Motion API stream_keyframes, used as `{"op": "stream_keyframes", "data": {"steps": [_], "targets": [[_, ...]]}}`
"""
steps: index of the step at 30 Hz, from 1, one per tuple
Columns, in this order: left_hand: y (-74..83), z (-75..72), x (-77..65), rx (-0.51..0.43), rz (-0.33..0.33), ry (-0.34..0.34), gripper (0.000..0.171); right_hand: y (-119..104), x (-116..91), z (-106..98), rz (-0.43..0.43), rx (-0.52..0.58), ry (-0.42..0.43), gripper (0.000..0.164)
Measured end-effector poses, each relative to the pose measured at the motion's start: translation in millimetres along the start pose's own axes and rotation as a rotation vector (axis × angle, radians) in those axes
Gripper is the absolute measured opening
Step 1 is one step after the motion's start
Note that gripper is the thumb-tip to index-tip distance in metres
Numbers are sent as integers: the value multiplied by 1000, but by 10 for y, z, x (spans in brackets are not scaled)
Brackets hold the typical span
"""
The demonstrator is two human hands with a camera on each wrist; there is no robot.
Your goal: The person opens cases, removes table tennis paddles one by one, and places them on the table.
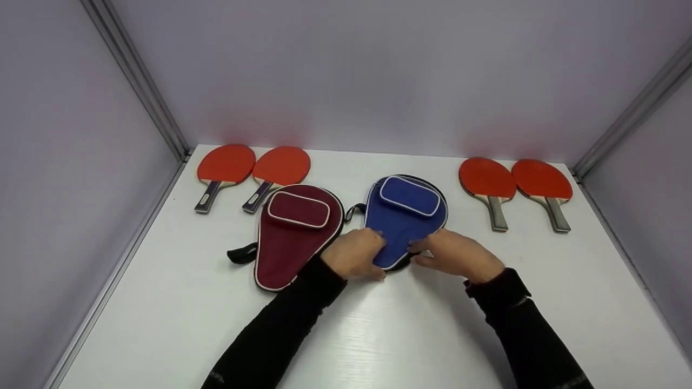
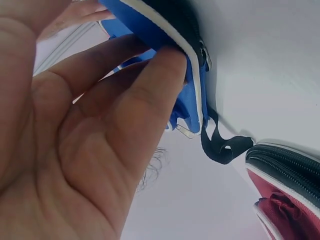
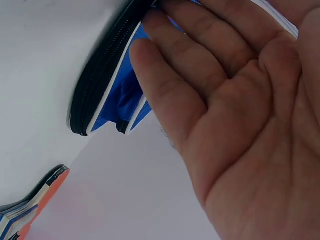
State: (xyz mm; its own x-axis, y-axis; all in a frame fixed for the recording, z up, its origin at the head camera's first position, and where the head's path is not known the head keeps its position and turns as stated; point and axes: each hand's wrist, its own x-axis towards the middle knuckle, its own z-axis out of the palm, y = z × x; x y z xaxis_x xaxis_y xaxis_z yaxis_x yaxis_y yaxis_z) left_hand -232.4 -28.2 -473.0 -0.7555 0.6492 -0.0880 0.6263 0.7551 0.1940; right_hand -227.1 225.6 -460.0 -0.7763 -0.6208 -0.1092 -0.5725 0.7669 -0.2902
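Observation:
A blue table tennis paddle case with white piping, a small front pocket and a black zipped edge lies flat, narrow end toward me. My left hand touches its left side near the narrow end, and the left wrist view shows those fingers resting extended on the blue fabric. From the right, my right hand touches the opposite edge; its fingers look nearly straight in the right wrist view. A dark red paddle case of the same shape lies just left, partly behind my left forearm.
Two red paddles with dark handles lie at the back left, the inner one close to the red case. Two more red paddles with greyish handles lie back right. Walls enclose the white table behind and at both sides.

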Motion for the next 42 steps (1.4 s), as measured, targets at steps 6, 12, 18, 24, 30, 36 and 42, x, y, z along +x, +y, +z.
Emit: {"op": "stream_keyframes", "data": {"steps": [6,12,18,24,30,36,42], "targets": [[-11,16,50,43,12,2,59,3,-11,2,123,9,16,33],[-17,57,72,84,44,44,44,44,-12,12,317,10,27,39],[-40,101,68,148,62,71,40,43,-9,13,365,-36,41,40],[-84,75,50,179,63,129,30,-129,43,64,270,-33,100,40],[-141,38,10,216,50,263,20,-192,130,201,275,-68,176,53],[-218,-65,-42,200,21,304,17,-44,166,223,315,-120,239,45],[-334,-165,-74,68,0,247,29,172,162,216,354,-159,243,32]]}}
